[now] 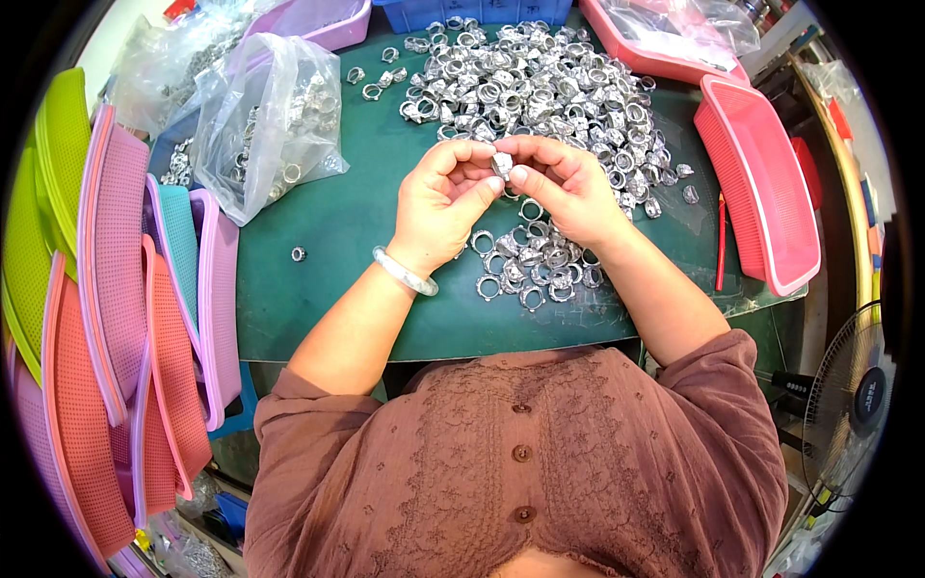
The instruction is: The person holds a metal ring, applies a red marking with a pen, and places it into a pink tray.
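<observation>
Both my hands meet over the middle of the green table, pinching one silver ring [502, 165] between thumbs and fingertips. My left hand [438, 199], with a pale bangle on its wrist, has the ring's left side; my right hand [567, 191] has its right side. Beyond them spreads a large heap of silver rings [520, 82]. A smaller pile of rings [535, 265] lies nearer to me, just below my right hand. One ring [299, 254] sits alone at the left, and a few more lie apart at the far left of the big heap.
Clear plastic bags [279, 125] of metal pieces stand at the far left. Stacked pink, purple and green baskets [120, 260] crowd the left edge. A pink basket [756, 183] and a red pen-like stick [721, 243] lie at the right. A fan [848, 405] stands at lower right.
</observation>
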Tool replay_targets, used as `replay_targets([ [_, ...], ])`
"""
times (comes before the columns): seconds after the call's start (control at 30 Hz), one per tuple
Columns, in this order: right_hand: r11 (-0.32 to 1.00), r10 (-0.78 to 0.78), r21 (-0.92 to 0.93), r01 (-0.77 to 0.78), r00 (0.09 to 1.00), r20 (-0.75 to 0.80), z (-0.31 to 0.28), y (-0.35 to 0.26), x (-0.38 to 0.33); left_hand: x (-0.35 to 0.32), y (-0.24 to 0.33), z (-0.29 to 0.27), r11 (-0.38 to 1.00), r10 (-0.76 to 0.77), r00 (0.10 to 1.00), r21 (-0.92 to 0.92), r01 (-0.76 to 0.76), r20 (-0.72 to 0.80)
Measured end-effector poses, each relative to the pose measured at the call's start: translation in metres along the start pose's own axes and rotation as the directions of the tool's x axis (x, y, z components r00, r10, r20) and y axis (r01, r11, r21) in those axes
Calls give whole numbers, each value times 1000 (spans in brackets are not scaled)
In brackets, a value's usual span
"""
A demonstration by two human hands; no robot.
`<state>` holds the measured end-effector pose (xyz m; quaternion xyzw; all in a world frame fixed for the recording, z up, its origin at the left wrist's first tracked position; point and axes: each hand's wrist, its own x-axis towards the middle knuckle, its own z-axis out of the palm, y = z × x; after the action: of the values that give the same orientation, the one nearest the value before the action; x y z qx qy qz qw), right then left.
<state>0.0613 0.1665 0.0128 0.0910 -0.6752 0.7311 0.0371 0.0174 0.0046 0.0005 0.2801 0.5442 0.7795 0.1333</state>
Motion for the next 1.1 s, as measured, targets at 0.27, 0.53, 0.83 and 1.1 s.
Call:
replay_targets([
  [0.27, 1000, 1, -1, -1, 1000, -6, 0, -1, 0, 1, -1, 1, 1000, 12, 1000, -11, -12, 5],
  [0.53, 1000, 2, 17, -2, 1000, -8, 0, -2, -1, 0, -1, 0, 1000, 11, 1000, -4, -11, 9],
  [0.83, 999, -2, 38, 3, 1000, -17, 0, 0, -1, 0, -2, -1, 1000, 0, 1000, 15, 0, 8],
  [1.1, 999, -42, -4, 42, 999, -31, 1, 0, 0, 0, 1, 1, 999, -27, 1000, 26, 27, 3],
])
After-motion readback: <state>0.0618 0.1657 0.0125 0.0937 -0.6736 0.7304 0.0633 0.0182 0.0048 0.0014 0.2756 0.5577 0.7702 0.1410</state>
